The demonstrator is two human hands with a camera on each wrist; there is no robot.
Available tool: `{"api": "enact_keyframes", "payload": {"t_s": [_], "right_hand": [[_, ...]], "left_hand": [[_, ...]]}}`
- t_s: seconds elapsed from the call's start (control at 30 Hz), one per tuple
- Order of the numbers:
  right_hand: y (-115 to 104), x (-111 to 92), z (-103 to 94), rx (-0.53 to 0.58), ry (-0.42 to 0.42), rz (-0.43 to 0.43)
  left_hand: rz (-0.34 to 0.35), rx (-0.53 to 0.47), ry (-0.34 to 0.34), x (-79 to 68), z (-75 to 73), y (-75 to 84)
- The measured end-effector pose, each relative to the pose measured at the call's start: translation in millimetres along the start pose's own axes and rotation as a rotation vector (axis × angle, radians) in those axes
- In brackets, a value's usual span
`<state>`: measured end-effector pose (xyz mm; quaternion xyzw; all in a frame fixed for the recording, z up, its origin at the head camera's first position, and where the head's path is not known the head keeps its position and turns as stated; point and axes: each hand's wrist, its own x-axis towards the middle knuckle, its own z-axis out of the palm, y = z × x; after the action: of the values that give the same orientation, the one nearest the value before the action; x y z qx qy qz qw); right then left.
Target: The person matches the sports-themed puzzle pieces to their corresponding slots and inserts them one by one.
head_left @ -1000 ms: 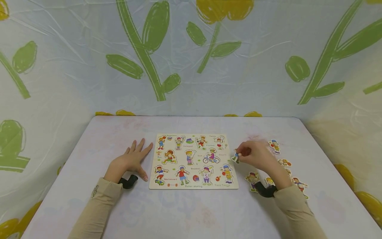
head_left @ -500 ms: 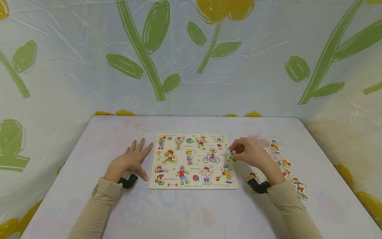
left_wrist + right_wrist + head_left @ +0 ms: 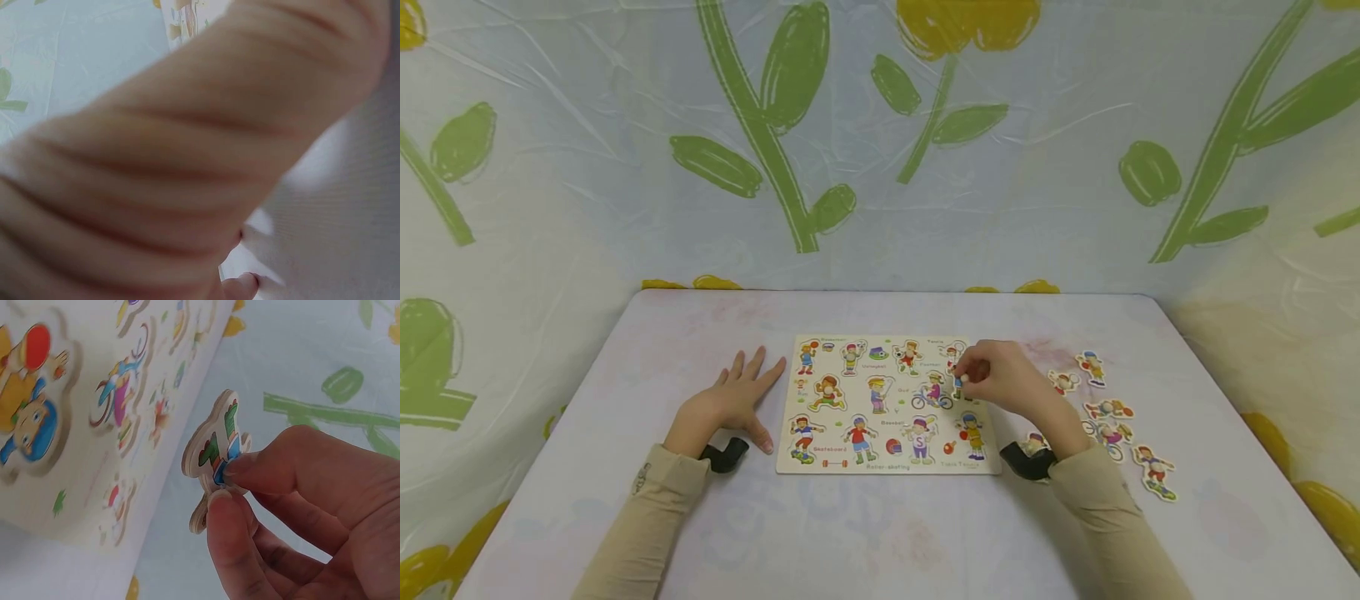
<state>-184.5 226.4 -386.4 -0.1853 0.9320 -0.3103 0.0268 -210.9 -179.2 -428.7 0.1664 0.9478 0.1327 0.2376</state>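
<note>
My right hand (image 3: 1007, 379) pinches a wooden puzzle piece (image 3: 215, 450) between thumb and fingers. In the right wrist view the piece is tilted and shows green shoes and blue clothing. From the head it overlaps the right side of a cream puzzle board (image 3: 917, 470) printed with sports figures and words. The figures have cut outlines, seen at close range around the one in a blue cap (image 3: 45, 434). My left hand (image 3: 726, 404) rests on the table left of the board with its fingers spread. The left wrist view is mostly filled by blurred skin.
Several loose puzzle pieces lie right of the board, among them a blue-capped figure (image 3: 1091, 368), a skateboarder (image 3: 1154, 472) and a cyclist (image 3: 1111, 437). Another piece (image 3: 1036, 442) is partly covered by the black wrist mount (image 3: 1024, 463). A flowered cloth (image 3: 985, 208) hangs behind the table (image 3: 850, 533).
My right hand has moved left with the puzzle piece, from beside the board's right edge to over its right side. More loose pieces show behind the forearm. The left hand has stayed still.
</note>
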Motion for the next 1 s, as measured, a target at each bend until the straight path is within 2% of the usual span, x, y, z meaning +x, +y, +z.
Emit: {"api": "enact_keyframes", "payload": {"t_s": [0.27, 0.6, 1.0], "right_hand": [[-17, 11, 10.3, 0.028, -0.010, -0.086], [-43, 21, 25.5, 0.072, -0.054, -0.101], [-62, 28, 50.3, 0.080, -0.113, -0.145]], "left_hand": [[-0.004, -0.001, 0.002, 0.5, -0.8, 1.5], [-0.007, -0.007, 0.001, -0.7, 1.3, 0.2], [0.003, -0.007, 0.002, -0.6, 1.9, -1.2]]}}
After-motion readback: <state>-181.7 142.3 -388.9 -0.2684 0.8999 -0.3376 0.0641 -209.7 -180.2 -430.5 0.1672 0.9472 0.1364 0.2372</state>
